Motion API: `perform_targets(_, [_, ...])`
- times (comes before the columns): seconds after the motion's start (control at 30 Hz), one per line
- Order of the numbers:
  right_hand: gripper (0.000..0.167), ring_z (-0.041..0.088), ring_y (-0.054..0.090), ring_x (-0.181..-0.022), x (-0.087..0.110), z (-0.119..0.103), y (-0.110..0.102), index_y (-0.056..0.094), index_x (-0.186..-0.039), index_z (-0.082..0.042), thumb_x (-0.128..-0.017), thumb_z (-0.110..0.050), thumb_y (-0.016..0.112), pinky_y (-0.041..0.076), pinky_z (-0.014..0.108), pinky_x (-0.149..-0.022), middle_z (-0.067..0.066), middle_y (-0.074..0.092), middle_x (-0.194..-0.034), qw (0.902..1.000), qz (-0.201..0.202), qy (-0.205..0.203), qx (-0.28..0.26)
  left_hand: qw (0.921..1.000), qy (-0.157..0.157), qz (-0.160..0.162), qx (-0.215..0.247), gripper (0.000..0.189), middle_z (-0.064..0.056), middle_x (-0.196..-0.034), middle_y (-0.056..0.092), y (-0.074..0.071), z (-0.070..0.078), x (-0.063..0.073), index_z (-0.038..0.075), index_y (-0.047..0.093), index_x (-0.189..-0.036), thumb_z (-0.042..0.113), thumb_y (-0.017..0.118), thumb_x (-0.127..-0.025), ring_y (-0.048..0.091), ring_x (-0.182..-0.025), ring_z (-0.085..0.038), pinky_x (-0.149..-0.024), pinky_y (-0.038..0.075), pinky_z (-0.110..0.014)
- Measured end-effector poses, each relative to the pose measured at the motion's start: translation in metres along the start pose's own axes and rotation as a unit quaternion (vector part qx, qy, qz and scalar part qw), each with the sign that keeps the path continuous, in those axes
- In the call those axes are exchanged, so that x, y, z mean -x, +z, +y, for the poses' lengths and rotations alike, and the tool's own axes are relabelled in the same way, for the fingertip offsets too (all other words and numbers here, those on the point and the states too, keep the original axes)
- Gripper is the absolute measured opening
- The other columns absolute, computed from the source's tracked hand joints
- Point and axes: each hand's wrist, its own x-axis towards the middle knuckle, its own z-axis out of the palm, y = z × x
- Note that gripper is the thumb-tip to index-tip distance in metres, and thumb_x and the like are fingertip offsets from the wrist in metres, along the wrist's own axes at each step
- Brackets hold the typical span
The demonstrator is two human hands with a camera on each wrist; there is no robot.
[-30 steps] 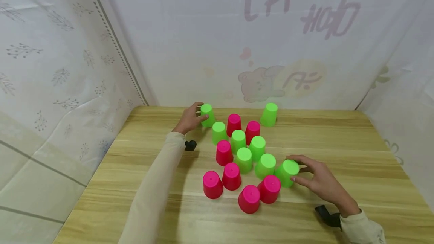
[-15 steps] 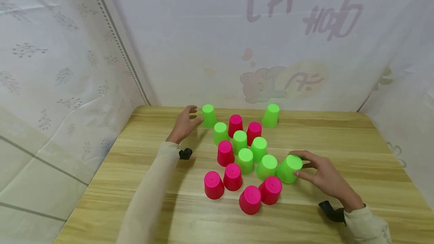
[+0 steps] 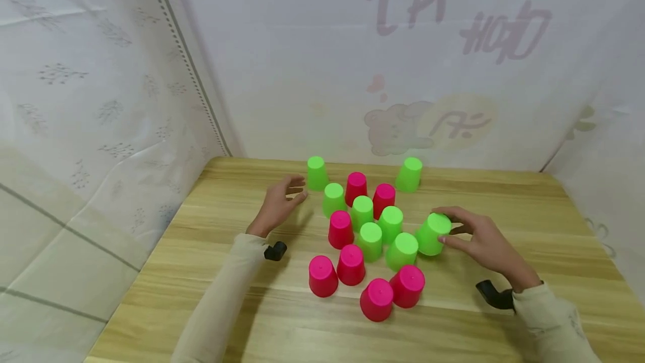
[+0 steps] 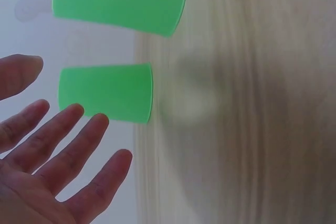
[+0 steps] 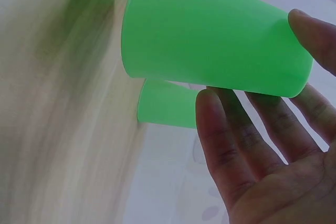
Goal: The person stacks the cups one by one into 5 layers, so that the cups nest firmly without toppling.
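Observation:
Upside-down green and pink plastic cups stand on the wooden table. My right hand (image 3: 486, 242) holds a green cup (image 3: 432, 234) at the right of the group, thumb on the near side and fingers on the far side. In the right wrist view this cup (image 5: 215, 35) tilts a little; whether its rim touches the table I cannot tell. My left hand (image 3: 277, 204) holds nothing, its fingers spread and relaxed. It is just left of the back-left green cup (image 3: 317, 173) and a nearer green cup (image 3: 334, 200), apart from both.
Several green cups, one of them (image 3: 370, 241) in the middle, form slanting rows with pink cups (image 3: 340, 229). Pink cups (image 3: 377, 299) also stand at the front. Another green cup (image 3: 409, 175) stands alone at the back right. A printed cloth (image 3: 302, 71) hangs behind the table (image 3: 201, 228).
My left hand has let go of the back-left green cup and drawn back toward me. My right hand has moved its green cup away from me, toward the back of the table.

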Motion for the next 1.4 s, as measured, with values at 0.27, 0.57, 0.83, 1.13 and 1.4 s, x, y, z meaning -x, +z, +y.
perform_targets(0.27, [0.046, -0.004, 0.062, -0.1, -0.025, 0.004, -0.011, 0.062, -0.134, -0.011, -0.09, -0.013, 0.076, 0.06, 0.026, -0.08, 0.009, 0.069, -0.126, 0.9998, -0.006, 0.004, 0.019, 0.9992, 0.015, -0.028, 0.024, 0.046, -0.022, -0.138, 0.061, 0.018, 0.014, 0.007, -0.001, 0.051, -0.139, 0.016, 0.064, -0.098, 0.061, -0.128, -0.036, -0.103, 0.054, -0.051])
perform_targets(0.57, [0.048, 0.005, 0.063, -0.099, -0.065, -0.003, -0.03, 0.06, -0.135, -0.009, -0.09, -0.015, 0.075, 0.057, 0.022, -0.081, 0.011, 0.068, -0.125, 0.9995, -0.019, 0.017, 0.02, 0.999, 0.017, -0.028, 0.031, 0.046, -0.019, -0.142, 0.058, 0.031, 0.021, 0.007, 0.001, 0.051, -0.14, 0.017, 0.064, -0.098, 0.06, -0.129, -0.038, -0.101, 0.055, -0.052])
perform_targets(0.83, [0.048, 0.028, 0.067, -0.106, -0.097, -0.01, -0.038, 0.06, -0.135, -0.008, -0.091, -0.018, 0.075, 0.061, 0.034, -0.083, 0.013, 0.069, -0.125, 0.9992, -0.006, 0.021, 0.034, 0.9984, 0.023, -0.042, 0.03, 0.054, -0.021, -0.146, 0.053, 0.038, 0.019, 0.001, -0.001, 0.045, -0.144, 0.016, 0.065, -0.097, 0.057, -0.131, -0.043, -0.101, 0.054, -0.053])
perform_targets(1.13, [0.048, 0.031, 0.064, -0.112, -0.137, -0.021, -0.03, 0.06, -0.135, -0.008, -0.092, -0.019, 0.074, 0.058, 0.049, -0.092, 0.014, 0.068, -0.124, 0.9993, -0.017, 0.034, 0.006, 0.9979, 0.032, -0.049, 0.027, 0.052, -0.017, -0.141, 0.059, 0.043, 0.02, -0.003, 0.005, 0.049, -0.142, 0.015, 0.069, -0.095, 0.059, -0.13, -0.039, -0.1, 0.055, -0.053])
perform_targets(1.4, [0.051, 0.036, 0.063, -0.119, -0.164, -0.021, -0.017, 0.057, -0.138, -0.007, -0.092, -0.02, 0.074, 0.054, 0.053, -0.099, 0.015, 0.065, -0.133, 0.9978, -0.019, 0.064, -0.007, 0.9972, 0.04, -0.056, 0.03, 0.054, -0.018, -0.141, 0.059, 0.044, 0.023, -0.005, 0.007, 0.047, -0.144, 0.015, 0.069, -0.095, 0.06, -0.129, -0.04, -0.104, 0.052, -0.056])
